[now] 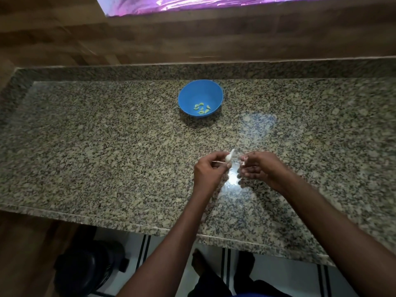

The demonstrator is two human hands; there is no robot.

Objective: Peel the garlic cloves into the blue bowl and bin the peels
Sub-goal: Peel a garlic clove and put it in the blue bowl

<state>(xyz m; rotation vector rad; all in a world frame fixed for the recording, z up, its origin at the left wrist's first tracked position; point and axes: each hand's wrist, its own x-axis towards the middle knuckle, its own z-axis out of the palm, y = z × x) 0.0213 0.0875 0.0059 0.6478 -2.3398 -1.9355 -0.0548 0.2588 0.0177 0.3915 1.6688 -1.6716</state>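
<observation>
Granite counter (107, 136) — garlic clove (229, 157) pinched in left fingers (221, 160).

The speckled stone counter (107, 146) is holding up a blue bowl (188, 91), sitting near its back edge.

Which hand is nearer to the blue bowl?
Left, slightly. The left hand holds a garlic clove almost straight below the blue bowl; the right hand is further right.
</observation>
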